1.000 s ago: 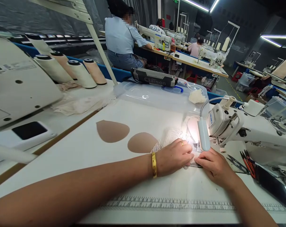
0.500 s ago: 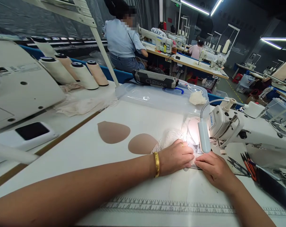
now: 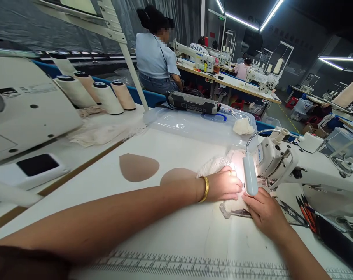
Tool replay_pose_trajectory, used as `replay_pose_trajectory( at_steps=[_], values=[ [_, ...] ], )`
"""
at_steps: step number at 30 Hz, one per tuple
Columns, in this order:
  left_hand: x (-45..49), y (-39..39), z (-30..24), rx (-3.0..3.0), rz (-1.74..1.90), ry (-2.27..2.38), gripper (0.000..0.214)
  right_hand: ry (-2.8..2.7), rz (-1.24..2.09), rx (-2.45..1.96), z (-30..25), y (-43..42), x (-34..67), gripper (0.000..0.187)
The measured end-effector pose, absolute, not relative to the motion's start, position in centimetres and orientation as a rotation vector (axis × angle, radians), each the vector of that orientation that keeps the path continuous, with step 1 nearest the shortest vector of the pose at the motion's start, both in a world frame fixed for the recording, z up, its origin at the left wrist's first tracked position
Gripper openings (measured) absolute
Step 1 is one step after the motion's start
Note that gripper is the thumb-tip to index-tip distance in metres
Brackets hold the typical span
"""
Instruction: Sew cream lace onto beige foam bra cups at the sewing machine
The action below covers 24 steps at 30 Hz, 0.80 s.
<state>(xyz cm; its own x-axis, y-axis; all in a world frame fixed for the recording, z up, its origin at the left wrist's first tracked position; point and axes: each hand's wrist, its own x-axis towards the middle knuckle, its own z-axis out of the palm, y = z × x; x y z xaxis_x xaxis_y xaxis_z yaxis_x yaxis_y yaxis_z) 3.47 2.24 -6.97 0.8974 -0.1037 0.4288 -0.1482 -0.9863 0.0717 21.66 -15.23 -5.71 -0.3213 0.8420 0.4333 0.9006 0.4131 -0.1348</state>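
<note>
My left hand (image 3: 224,185), with a gold bangle and a ring, lies on white lace fabric (image 3: 213,166) close to the needle of the white sewing machine (image 3: 284,163), its fingers curled down onto the cloth. My right hand (image 3: 262,212) presses a small lace-edged piece (image 3: 233,208) flat on the table just in front of the needle. The machine's gooseneck lamp (image 3: 249,179) shines on both hands and hides the fingertips. Two beige foam cups (image 3: 139,167) lie to the left, the nearer one (image 3: 176,177) partly behind my forearm.
Scissors and red-handled tools (image 3: 303,208) lie right of my right hand. A clear plastic box (image 3: 194,124) stands behind, thread cones (image 3: 106,97) at back left, a phone (image 3: 38,165) at left. A ruler strip (image 3: 194,266) runs along the table's near edge. Other people sew at far tables.
Both hands have slid forward toward the needle with the fabric. A lace-edged piece now shows between them in front of the needle.
</note>
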Motion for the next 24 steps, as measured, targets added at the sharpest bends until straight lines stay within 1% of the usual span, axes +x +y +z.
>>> replay_pose_trajectory(
  at_steps=[5,10,14,19,24],
  values=[
    [3.66,2.89,-6.59,2.953,0.579,-0.177,0.02,-2.198,-0.193,-1.548,-6.0,-15.16,21.64,0.034],
    [3.88,2.63,-6.57,2.986,0.66,-0.137,0.013,-2.191,-0.205,-1.549,-6.2,-15.27,21.68,0.032],
    [3.87,2.11,-6.23,3.033,0.723,-0.217,0.006,-2.17,-0.23,-1.587,-6.07,-15.45,21.54,0.029],
    [3.66,2.0,-5.96,3.056,0.737,-0.31,0.009,-2.178,-0.213,-1.604,-5.63,-15.54,21.26,0.029],
    [3.61,2.11,-6.02,3.0,0.745,-0.308,0.011,-2.171,-0.213,-1.633,-5.61,-15.53,21.16,0.026]
  ],
)
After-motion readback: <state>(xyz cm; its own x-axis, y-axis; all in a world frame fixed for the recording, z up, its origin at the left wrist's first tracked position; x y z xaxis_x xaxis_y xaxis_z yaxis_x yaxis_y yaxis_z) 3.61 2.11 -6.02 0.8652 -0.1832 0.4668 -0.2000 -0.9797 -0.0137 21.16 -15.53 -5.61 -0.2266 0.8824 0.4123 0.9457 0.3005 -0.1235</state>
